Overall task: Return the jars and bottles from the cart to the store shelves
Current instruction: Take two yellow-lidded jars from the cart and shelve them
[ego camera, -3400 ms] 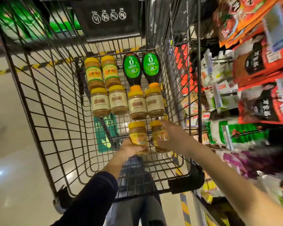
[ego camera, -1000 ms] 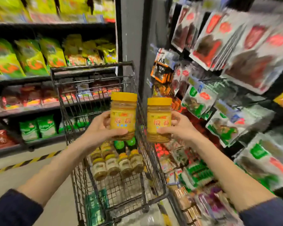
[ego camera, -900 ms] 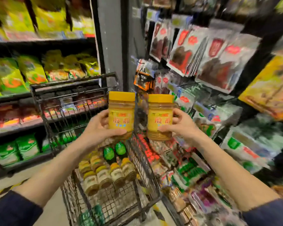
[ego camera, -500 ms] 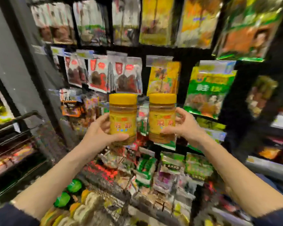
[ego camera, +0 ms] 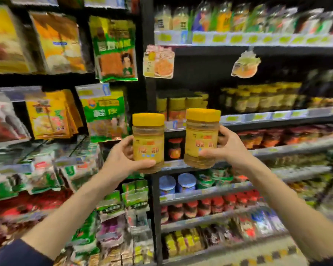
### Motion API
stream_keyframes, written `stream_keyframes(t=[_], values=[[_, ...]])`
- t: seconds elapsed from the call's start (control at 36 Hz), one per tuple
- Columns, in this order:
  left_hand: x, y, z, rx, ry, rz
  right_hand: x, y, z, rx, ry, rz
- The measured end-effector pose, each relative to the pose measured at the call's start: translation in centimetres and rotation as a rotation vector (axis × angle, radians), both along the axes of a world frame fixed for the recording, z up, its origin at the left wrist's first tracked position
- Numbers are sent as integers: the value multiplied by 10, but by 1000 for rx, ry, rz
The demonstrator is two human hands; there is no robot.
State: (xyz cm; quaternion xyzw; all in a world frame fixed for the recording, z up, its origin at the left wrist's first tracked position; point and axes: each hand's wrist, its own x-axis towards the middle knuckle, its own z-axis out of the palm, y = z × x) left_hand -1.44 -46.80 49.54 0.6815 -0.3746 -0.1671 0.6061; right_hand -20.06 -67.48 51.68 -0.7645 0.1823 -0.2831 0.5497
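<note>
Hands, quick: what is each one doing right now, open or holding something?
Left hand: closed round a yellow-lidded jar, held upright.
Right hand: closed round a second yellow-lidded jar, tilted slightly.

There is a single wide-angle view, worn on the head. It faces the store shelving almost square on and is tipped slightly down. The black post [ego camera: 147,87] stands close by, just left of centre. Packets [ego camera: 112,48] hang left of the post, and shelves [ego camera: 277,115] run right of it, bending toward the frame edges. Both forearms enter from the bottom corners. The left hand [ego camera: 121,160] grips the left jar [ego camera: 148,143] in front of the post, and the right hand [ego camera: 231,148] grips the right jar [ego camera: 201,139] just right of it.
</note>
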Motion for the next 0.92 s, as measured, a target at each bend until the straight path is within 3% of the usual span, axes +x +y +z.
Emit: stream_keyframes(t=[0.39, 0.92], values=[[-95, -173, 0, -37, 67, -137, -108, -163, 13, -104, -6, -117], [-38, -256, 3, 14, 32, -112, -26, -260, 9, -271, -72, -25]])
